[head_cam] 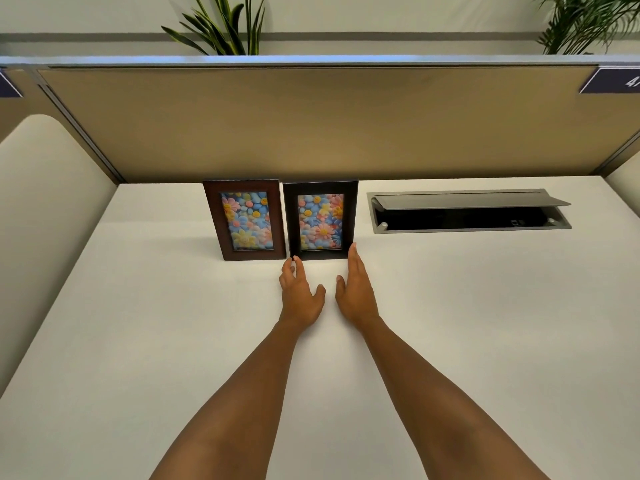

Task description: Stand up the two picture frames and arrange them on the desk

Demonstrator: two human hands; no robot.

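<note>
Frames upright, side by side near the bench (138,306) back edge at 12 o'clock: brown frame (245,220) left, black frame (321,220) right, edges nearly touching. Left hand (300,294) open, fingertips at black frame's lower left corner. Right hand (356,289) open, fingertips touching its lower right corner.

White tabletop (138,323), wide and plain. Two frames stand upright on it near the back edge, just beside each other: the brown frame (246,220) on the left, the black frame (321,220) on the right, both showing flower pictures. To their right a grey cable hatch (471,211) sits set into the surface, lid propped open.
</note>
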